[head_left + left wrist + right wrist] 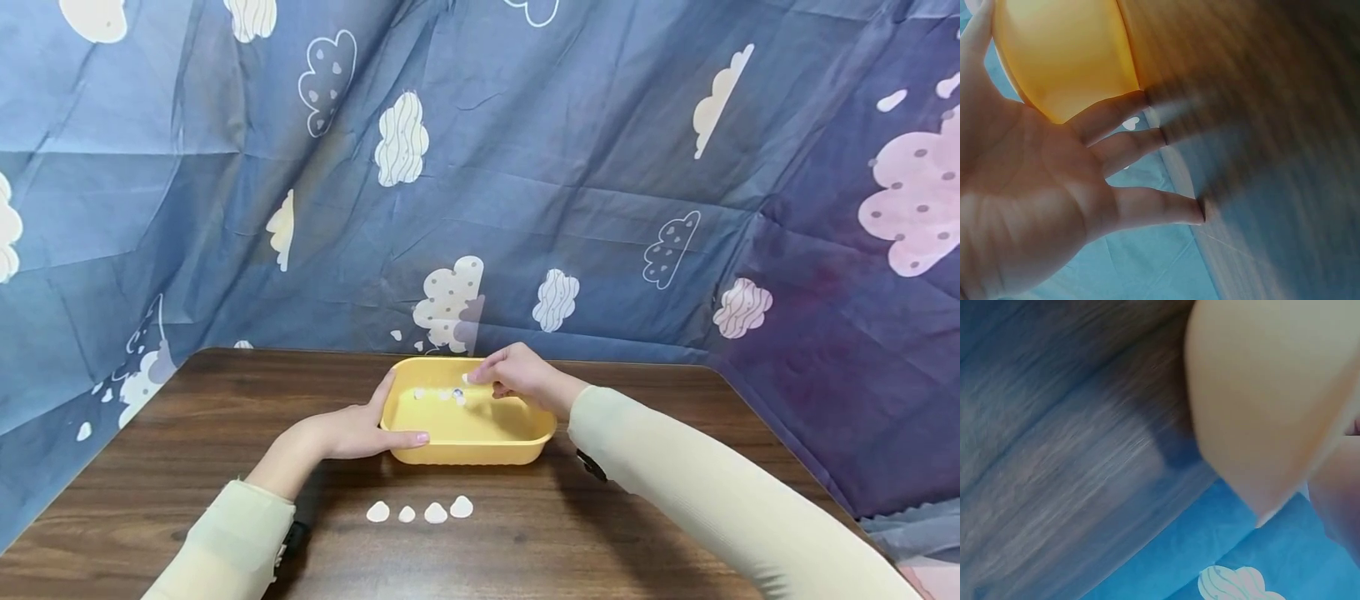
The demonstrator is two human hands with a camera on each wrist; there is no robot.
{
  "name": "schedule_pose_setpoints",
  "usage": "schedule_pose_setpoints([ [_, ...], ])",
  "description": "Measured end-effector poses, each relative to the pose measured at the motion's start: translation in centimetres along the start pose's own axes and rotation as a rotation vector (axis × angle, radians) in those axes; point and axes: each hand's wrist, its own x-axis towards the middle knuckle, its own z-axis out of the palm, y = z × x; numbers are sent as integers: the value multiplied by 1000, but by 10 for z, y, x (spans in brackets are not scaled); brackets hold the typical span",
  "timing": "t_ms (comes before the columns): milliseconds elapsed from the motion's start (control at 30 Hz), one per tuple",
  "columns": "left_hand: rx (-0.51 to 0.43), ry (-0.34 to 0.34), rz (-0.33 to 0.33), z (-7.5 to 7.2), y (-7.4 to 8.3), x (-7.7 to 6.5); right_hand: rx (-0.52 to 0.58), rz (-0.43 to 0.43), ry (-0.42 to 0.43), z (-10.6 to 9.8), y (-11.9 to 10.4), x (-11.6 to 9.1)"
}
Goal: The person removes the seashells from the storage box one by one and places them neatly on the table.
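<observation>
A yellow plastic tub point(472, 454) stands on the table. My left hand point(352, 429) rests on its left end, thumb along the front rim. In the left wrist view the fingers point(1132, 150) are straight and spread, the upper one against the tub wall point(1066, 56). Over the tub's inside, my right hand point(521, 375) pinches a small white shell-like piece point(466, 379) between thumb and fingertips. Similar pale pieces point(418, 394) lie on the tub floor, with a small bluish shiny one point(458, 392) among them. The right wrist view shows mostly the tub's outer wall point(1260, 394).
Several white shell-like pieces point(436, 512) lie in a row on the brown wooden table point(600, 542) in front of the tub. Behind the table's far edge hangs a blue cloth point(510, 217) with cloud prints.
</observation>
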Motion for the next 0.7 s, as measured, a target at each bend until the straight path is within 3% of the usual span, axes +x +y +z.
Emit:
schedule_pose_setpoints([
  [267,-5,-3,3,1,1,0,209,-50,14,0,-11,-32],
  [500,-13,-7,12,1,2,-1,354,-82,-19,1,-15,-83],
  [700,-10,-9,17,1,3,-1,458,-87,-82,10,-5,-124],
])
